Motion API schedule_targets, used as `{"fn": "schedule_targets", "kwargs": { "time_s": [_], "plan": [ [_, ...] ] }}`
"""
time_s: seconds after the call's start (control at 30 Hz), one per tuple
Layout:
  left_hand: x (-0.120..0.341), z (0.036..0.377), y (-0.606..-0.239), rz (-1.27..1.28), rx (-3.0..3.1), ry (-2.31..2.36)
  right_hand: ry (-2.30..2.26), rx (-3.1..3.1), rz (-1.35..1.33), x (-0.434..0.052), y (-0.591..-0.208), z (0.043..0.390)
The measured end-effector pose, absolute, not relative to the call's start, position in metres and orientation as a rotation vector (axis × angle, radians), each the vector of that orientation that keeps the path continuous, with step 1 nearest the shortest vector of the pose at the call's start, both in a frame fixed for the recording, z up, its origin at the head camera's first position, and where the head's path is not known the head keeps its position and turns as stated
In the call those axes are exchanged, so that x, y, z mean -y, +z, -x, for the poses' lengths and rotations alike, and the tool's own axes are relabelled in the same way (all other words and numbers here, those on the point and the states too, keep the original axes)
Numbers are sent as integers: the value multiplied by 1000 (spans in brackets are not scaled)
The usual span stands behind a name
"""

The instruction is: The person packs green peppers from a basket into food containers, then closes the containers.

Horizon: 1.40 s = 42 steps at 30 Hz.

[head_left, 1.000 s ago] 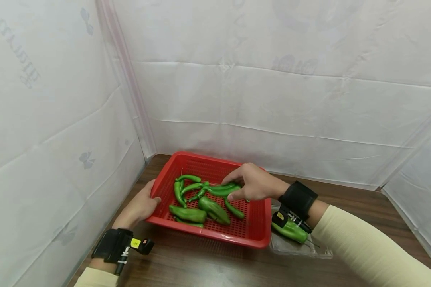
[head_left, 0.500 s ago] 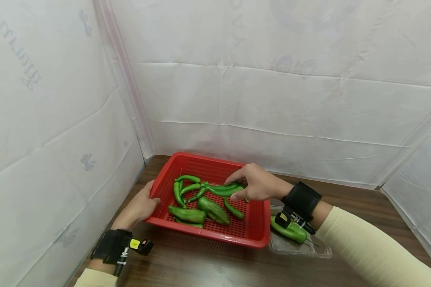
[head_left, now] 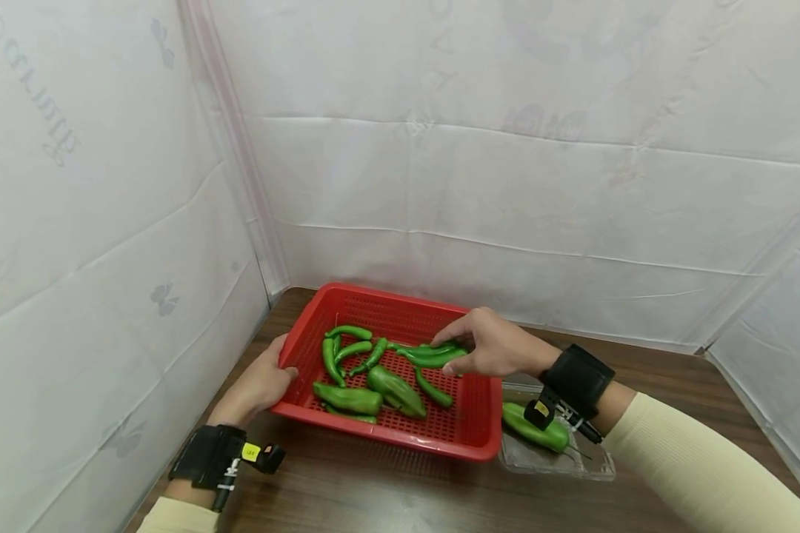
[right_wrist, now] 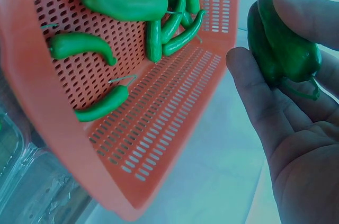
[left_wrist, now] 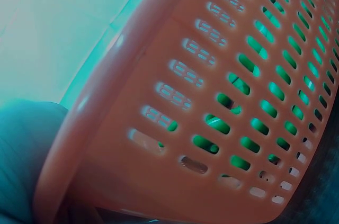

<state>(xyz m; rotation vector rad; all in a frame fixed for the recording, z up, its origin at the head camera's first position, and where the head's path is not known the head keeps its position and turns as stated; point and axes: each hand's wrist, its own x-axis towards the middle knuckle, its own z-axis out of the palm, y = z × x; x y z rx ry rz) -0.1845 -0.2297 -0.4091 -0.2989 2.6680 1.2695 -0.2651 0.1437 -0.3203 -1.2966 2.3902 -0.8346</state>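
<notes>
My left hand (head_left: 260,381) grips the left rim of a red plastic basket (head_left: 400,439), thumb over the inner side; its fingers are hidden behind the wall. In the left wrist view the perforated basket wall (left_wrist: 153,60) fills most of the picture. My right hand (head_left: 493,344) pinches two slender green peppers (right_wrist: 288,44) between thumb and fingers, above the basket's right part. Inside lie several more green peppers: thin curved ones at the left, a broad one (head_left: 396,391) in the middle, another broad one (head_left: 348,398) near the front, and a small one (head_left: 433,389) at the right.
A clear plastic tray (head_left: 527,464) stands right of the basket, holding a large green pepper (head_left: 536,429) partly under my right wrist. The brown wooden table (head_left: 680,414) extends to the right. White sheeting (head_left: 507,207) walls off the back and sides.
My right hand has shifted right with the two peppers, away from the thin peppers at the left of the basket. The left hand and the basket have stayed put.
</notes>
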Motion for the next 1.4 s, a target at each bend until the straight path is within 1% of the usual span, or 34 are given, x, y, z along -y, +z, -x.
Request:
{"fn": "schedule_targets", "kwargs": {
  "time_s": [0.83,1.4],
  "plan": [
    [233,185,-410,283,-2683,1249,-816,-2469,1142,-176,-324,264],
    [232,185,-411,265,-2683,1265,-842,-2489,1085,-203,-325,263]
  ]
}}
